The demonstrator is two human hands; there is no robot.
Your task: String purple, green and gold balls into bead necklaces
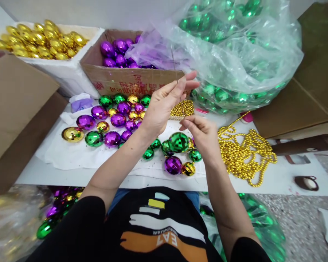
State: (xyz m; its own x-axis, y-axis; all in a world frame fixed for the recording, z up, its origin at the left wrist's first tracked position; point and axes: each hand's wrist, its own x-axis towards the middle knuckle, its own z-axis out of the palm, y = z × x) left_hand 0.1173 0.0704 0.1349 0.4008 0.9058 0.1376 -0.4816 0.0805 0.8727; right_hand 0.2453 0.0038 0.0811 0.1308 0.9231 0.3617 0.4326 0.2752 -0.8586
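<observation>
My left hand is raised above the table with thumb and index finger pinched on a thin strand, thread or wire; the other fingers stick out. Lower and to the right, my right hand pinches at the strand's lower part. Just under my hands lies a cluster of shiny faceted balls, among them a green ball, a purple ball and a gold ball. Whether the strand runs into these balls is hidden. Behind my right fingers sits a shallow box of small gold beads.
Strung balls in purple, green and gold lie on a white cloth to the left. A gold bead chain is heaped at right. Behind stand a carton of purple balls, a white foam box and a plastic bag of green balls.
</observation>
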